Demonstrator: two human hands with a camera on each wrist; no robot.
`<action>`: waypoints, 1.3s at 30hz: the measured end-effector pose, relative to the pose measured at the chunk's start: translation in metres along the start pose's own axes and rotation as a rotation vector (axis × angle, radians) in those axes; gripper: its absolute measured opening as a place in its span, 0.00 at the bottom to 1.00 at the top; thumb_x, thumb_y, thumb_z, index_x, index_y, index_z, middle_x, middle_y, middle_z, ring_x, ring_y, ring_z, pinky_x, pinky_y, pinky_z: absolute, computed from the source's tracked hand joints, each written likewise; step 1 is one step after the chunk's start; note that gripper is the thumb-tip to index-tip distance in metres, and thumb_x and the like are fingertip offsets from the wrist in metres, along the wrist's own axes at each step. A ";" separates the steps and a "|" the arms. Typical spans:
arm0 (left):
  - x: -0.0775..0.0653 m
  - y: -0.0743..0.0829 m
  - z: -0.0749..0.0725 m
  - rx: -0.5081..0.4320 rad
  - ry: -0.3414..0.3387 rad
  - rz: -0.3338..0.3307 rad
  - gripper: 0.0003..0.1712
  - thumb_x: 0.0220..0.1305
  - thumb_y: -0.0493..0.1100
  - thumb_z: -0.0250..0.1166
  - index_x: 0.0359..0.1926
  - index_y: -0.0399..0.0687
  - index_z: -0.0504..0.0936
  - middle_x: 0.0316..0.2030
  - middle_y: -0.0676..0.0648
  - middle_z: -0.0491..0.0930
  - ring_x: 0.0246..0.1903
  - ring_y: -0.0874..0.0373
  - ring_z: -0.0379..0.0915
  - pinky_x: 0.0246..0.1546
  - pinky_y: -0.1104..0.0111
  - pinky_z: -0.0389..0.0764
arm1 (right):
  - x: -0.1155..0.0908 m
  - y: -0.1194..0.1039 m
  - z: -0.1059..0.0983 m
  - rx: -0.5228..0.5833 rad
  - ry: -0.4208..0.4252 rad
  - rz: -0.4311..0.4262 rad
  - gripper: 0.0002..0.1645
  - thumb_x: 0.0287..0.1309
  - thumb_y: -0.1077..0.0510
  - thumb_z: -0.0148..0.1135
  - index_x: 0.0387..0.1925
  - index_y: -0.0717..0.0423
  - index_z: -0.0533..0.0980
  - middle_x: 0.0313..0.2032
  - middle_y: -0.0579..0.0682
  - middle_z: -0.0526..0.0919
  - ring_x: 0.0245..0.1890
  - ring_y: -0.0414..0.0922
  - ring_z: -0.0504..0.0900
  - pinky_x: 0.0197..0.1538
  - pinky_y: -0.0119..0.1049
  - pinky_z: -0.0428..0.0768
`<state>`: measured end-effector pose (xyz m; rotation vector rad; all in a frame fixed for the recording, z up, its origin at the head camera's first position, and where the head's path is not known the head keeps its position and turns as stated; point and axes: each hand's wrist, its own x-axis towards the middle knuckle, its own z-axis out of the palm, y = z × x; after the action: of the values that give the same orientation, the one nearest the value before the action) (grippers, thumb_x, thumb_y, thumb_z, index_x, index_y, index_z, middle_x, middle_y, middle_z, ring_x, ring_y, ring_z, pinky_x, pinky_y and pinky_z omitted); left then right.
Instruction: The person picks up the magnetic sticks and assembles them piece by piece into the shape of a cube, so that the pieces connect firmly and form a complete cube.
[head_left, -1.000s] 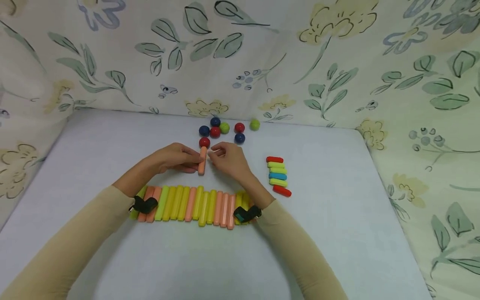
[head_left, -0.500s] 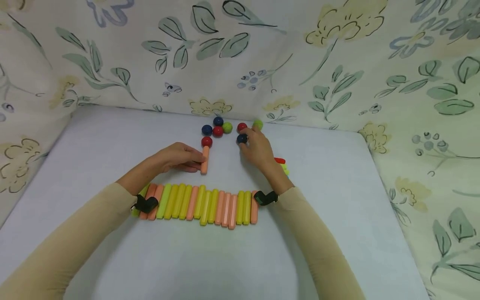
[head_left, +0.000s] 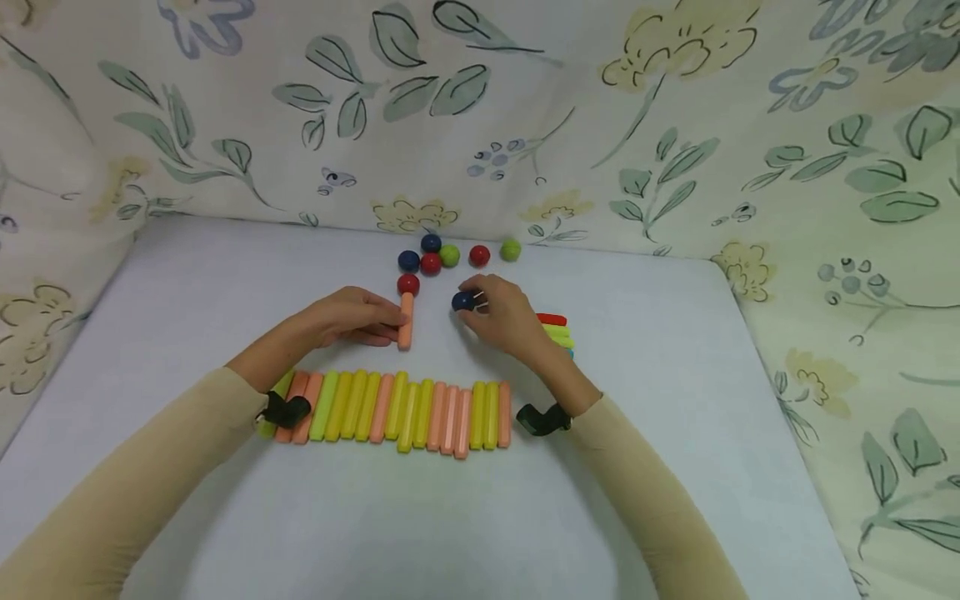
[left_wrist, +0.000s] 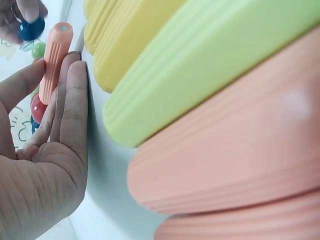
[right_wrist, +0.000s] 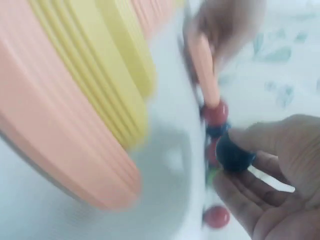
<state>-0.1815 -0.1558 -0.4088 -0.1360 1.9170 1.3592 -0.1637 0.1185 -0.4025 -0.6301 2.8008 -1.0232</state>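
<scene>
In the head view my left hand (head_left: 348, 317) pinches a salmon-pink rod (head_left: 406, 323) between thumb and fingers. The rod's far end meets a red ball (head_left: 408, 285). A small round grey spot marks the near end of this grooved rod (left_wrist: 57, 55) in the left wrist view. To the right, my right hand (head_left: 510, 317) pinches a dark blue ball (head_left: 462, 301) between thumb and fingertips, a short gap away from the rod. That same blue ball (right_wrist: 234, 152) shows up close in the right wrist view, with the curled fingers partly behind it.
A long row of pink, yellow and lime rods (head_left: 375, 406) lies nearer me. Behind the hands sit more balls, among them a blue one (head_left: 431, 243), a red one (head_left: 480, 255) and a green one (head_left: 510, 249). Short coloured sticks (head_left: 553, 320) are partly hidden by the right hand.
My right hand left the rod, reached right to the dark blue ball, took hold of it and brought it back left and nearer. The left hand keeps holding the pink rod in place.
</scene>
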 end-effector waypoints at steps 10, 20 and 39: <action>-0.003 0.002 -0.002 0.001 -0.016 0.017 0.33 0.74 0.48 0.69 0.68 0.30 0.74 0.40 0.49 0.89 0.38 0.61 0.88 0.47 0.69 0.88 | -0.037 -0.040 0.027 0.067 -0.107 -0.129 0.24 0.65 0.58 0.75 0.60 0.58 0.81 0.54 0.51 0.84 0.50 0.44 0.85 0.55 0.38 0.87; -0.005 0.004 -0.001 -0.028 -0.011 -0.001 0.34 0.74 0.47 0.69 0.71 0.33 0.70 0.40 0.47 0.88 0.38 0.61 0.89 0.47 0.69 0.88 | -0.035 -0.055 0.051 0.031 -0.134 -0.126 0.21 0.67 0.54 0.73 0.57 0.55 0.80 0.51 0.49 0.84 0.47 0.43 0.82 0.53 0.30 0.83; -0.005 0.005 0.002 0.038 0.013 0.024 0.35 0.75 0.47 0.67 0.73 0.33 0.68 0.41 0.46 0.88 0.35 0.61 0.88 0.44 0.70 0.88 | -0.038 -0.051 0.044 0.026 -0.101 -0.040 0.20 0.69 0.53 0.71 0.58 0.53 0.81 0.52 0.50 0.83 0.49 0.43 0.84 0.54 0.33 0.86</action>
<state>-0.1793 -0.1536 -0.4020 -0.1042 1.9603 1.3392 -0.1018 0.0725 -0.4064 -0.7164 2.6942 -1.0040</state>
